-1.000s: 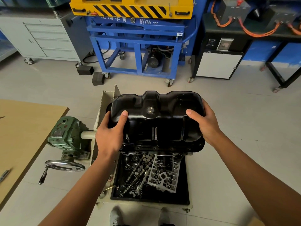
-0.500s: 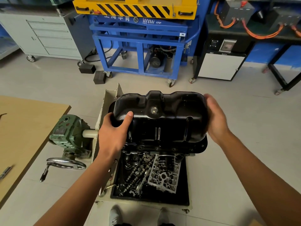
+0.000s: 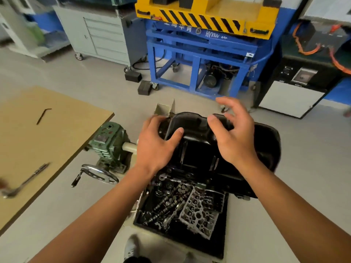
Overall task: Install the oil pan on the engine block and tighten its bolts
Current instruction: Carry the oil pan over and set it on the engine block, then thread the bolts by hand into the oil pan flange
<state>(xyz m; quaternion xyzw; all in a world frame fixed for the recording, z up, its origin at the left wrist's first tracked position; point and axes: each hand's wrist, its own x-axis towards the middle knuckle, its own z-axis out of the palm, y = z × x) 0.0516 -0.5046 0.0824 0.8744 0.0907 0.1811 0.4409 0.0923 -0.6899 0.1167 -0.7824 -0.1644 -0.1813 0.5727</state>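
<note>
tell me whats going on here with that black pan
A person is positioning a black oil pan above a tray of loose engine parts. The left hand grips the pan's left end, while the right hand hovers over its top with fingers spread, apparently not gripping. No bolts are being tightened yet. A blurred wrench-like tool lies on the wooden bench to the left.

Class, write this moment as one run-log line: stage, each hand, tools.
stage: positioning oil pan | left hand: grips its left end | right hand: open, fingers spread above it | tools: none in hand
</note>
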